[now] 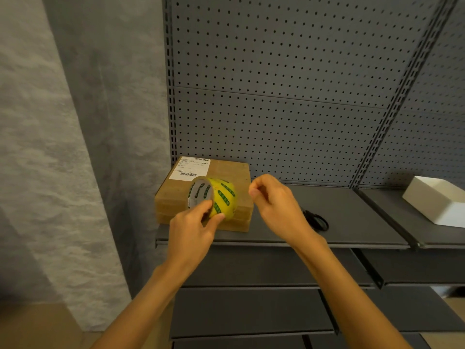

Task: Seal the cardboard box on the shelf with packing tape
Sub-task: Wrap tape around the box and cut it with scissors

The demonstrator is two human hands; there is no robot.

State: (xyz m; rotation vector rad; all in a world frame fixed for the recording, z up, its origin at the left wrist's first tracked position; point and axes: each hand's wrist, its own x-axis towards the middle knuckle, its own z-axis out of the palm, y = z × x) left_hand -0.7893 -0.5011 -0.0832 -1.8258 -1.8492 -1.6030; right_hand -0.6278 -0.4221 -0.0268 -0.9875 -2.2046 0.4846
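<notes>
A flat cardboard box (176, 195) with a white shipping label lies at the left end of the grey shelf (352, 217). In front of the box my left hand (193, 230) grips a roll of packing tape (219, 197), yellow with green markings, thumb and fingers around its lower rim. My right hand (274, 200) is just right of the roll, fingers curled and fingertips pinched together near the box's right edge. A pulled strip of clear tape between hand and roll cannot be made out.
Black scissors (315, 219) lie on the shelf behind my right wrist. A white box (437, 200) sits on the neighbouring shelf at the right. Pegboard backs the shelving, lower shelves jut out below, and a grey wall stands at the left.
</notes>
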